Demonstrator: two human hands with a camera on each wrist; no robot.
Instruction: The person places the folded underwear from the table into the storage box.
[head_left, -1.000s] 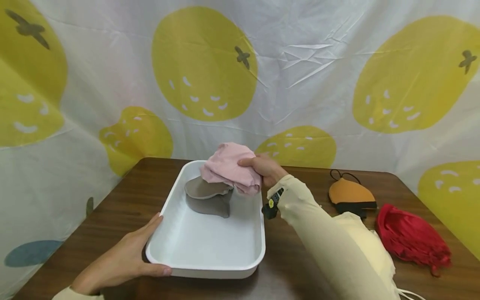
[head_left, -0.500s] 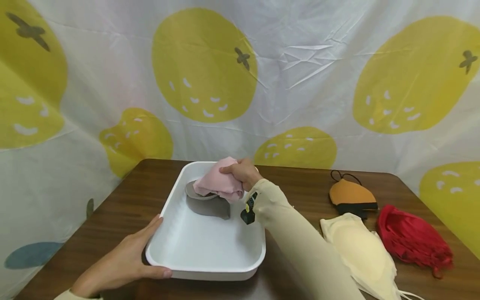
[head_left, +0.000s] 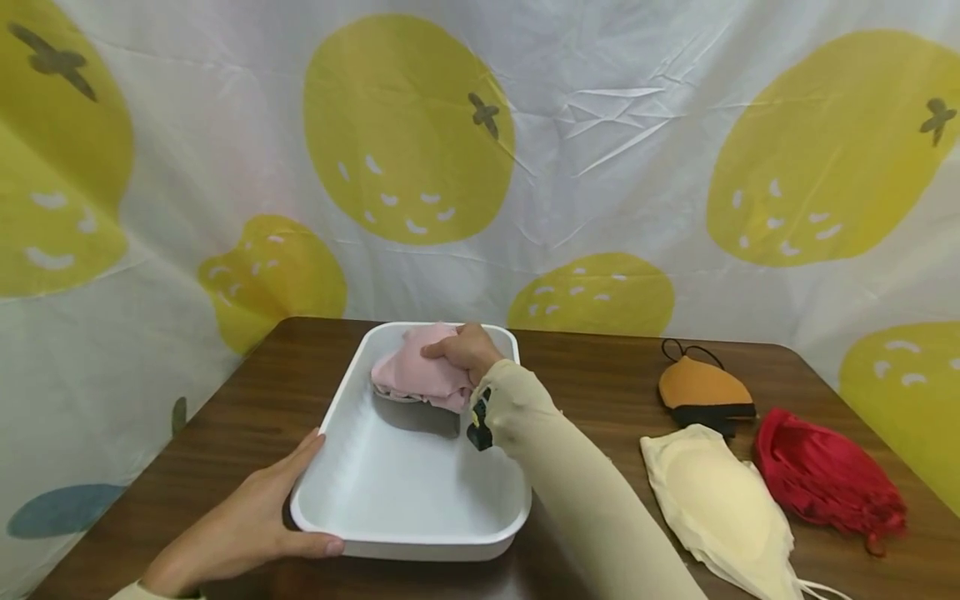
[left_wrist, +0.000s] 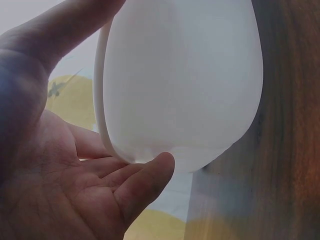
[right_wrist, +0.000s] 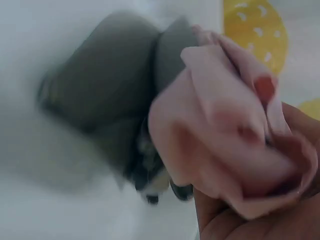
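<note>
In the head view, my right hand (head_left: pixel 471 352) grips a folded pink bra (head_left: pixel 420 371), the thumb across its top. The bra lies low over a folded grey bra (head_left: pixel 420 417) at the far end of a white plastic tray (head_left: pixel 397 500), covering most of it. From the right wrist view, the pink bra (right_wrist: pixel 215 120) bunches up in the palm, with the grey bra (right_wrist: pixel 115 65) beyond. My left hand (head_left: pixel 247 512) holds the tray's near left corner between thumb and fingers; the left wrist view shows them around the tray wall (left_wrist: pixel 180 85).
On the brown wooden table (head_left: pixel 592 375), right of the tray, lie an orange bra (head_left: pixel 701 387) with a black band, a cream bra (head_left: pixel 723 504) and a red bra (head_left: pixel 821 471). Behind the table hangs a white curtain (head_left: pixel 615 192) printed with yellow fruit.
My right hand has moved left and down into the tray with the pink bra, which now covers much of the grey one. The left hand and tray have stayed put.
</note>
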